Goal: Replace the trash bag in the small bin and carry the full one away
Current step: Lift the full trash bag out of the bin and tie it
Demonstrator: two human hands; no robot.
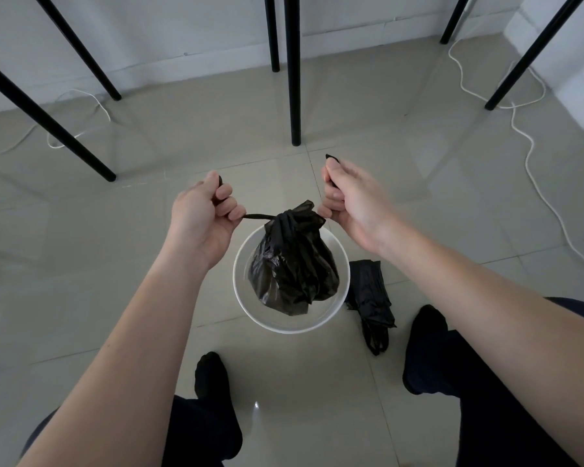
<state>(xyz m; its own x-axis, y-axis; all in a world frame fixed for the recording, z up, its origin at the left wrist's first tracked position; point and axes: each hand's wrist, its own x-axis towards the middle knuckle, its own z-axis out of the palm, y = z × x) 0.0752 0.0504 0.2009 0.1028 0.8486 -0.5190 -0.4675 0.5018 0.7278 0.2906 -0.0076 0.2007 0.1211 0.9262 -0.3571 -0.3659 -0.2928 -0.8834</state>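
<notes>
Gleaming tile floor (115,264), white wall (182,35) behind.

A plain indoor room, likely a home or small office, is suggested. A glossy tiled floor (418,203) is met by a white wall (169,38); thin black furniture legs (292,69) are planted on it, and white cables (533,156) are trailed loosely across the tiles.

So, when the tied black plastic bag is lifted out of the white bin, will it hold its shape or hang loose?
The tied black plastic trash bag will probably sag: its film is thin and crumpled. It looks light, since it fills only part of the round white bin. The left hand and right hand pull the knot tails, so it should stay closed.
</notes>
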